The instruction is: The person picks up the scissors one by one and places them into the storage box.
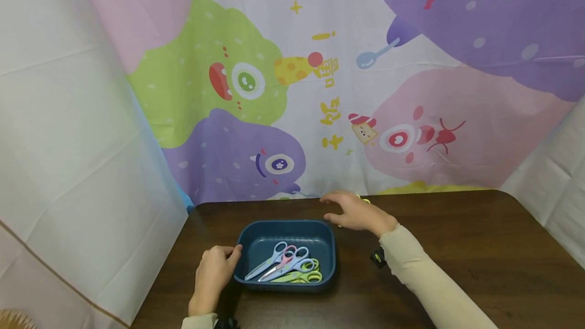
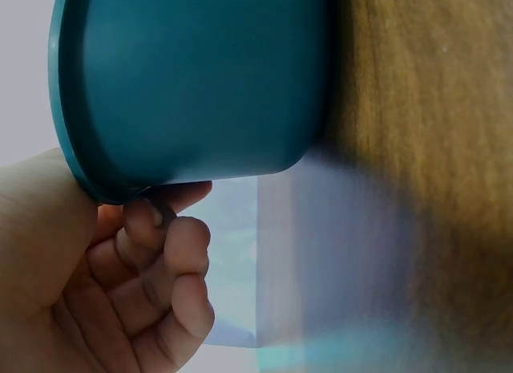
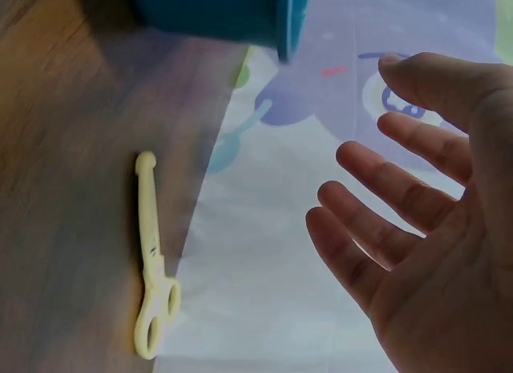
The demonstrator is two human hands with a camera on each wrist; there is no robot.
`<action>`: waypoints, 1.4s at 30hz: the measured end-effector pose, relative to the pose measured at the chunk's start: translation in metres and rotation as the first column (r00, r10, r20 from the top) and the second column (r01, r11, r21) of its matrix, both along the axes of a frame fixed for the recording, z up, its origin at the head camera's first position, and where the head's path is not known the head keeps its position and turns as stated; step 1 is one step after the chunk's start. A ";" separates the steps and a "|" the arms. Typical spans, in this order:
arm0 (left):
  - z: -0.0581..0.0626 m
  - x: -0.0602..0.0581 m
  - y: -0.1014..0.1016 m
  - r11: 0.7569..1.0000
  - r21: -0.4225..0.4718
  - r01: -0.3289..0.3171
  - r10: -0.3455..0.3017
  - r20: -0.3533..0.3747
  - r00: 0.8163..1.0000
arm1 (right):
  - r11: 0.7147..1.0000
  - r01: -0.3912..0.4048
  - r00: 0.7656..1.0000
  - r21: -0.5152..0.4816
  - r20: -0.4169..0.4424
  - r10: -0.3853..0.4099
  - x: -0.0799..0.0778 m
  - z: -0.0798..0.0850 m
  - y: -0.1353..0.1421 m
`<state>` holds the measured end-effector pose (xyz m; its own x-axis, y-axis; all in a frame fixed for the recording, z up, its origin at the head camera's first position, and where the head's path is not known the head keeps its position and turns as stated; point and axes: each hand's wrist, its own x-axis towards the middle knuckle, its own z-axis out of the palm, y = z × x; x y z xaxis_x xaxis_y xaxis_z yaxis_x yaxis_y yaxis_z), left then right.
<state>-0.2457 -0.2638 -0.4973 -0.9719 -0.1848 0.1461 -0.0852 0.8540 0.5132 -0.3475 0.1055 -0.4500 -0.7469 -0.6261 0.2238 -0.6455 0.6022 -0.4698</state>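
Observation:
A dark teal plastic bin stands on the table. My left hand grips its left rim, fingers curled against the outside of the wall in the left wrist view. Inside the bin lie blue scissors, more blue scissors, pink-handled scissors and green scissors, partly overlapping. Past the bin's far right corner, my right hand hovers with fingers spread, holding nothing. Pale yellow scissors lie closed on the table below it, mostly hidden by this hand in the head view.
The dark wood table extends to the right of the bin. Behind its far edge hangs a curtain printed with cartoon monsters. White cloth hangs along the left side, and more cloth hangs at the right.

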 end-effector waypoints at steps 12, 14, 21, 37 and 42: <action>-0.001 0.000 -0.001 1.000 -0.011 0.002 -0.002 -0.013 1.000 | 0.999 0.019 0.995 -0.039 0.097 -0.015 -0.007 -0.012 0.013; -0.001 0.000 0.000 1.000 -0.009 0.001 -0.001 -0.011 1.000 | 0.999 0.018 0.995 -0.038 0.097 -0.014 -0.007 -0.013 0.016; -0.001 0.000 0.000 1.000 -0.008 -0.007 0.007 -0.007 1.000 | 1.000 0.026 0.999 0.000 0.030 -0.026 -0.014 -0.013 0.029; 0.000 0.000 0.000 1.000 -0.002 -0.002 0.002 -0.003 1.000 | 0.998 0.060 0.997 -0.019 0.057 -0.059 -0.024 -0.034 0.065; 0.000 0.001 0.000 1.000 0.003 -0.003 0.003 0.002 1.000 | 0.996 0.086 0.995 0.003 0.055 -0.086 -0.023 -0.043 0.076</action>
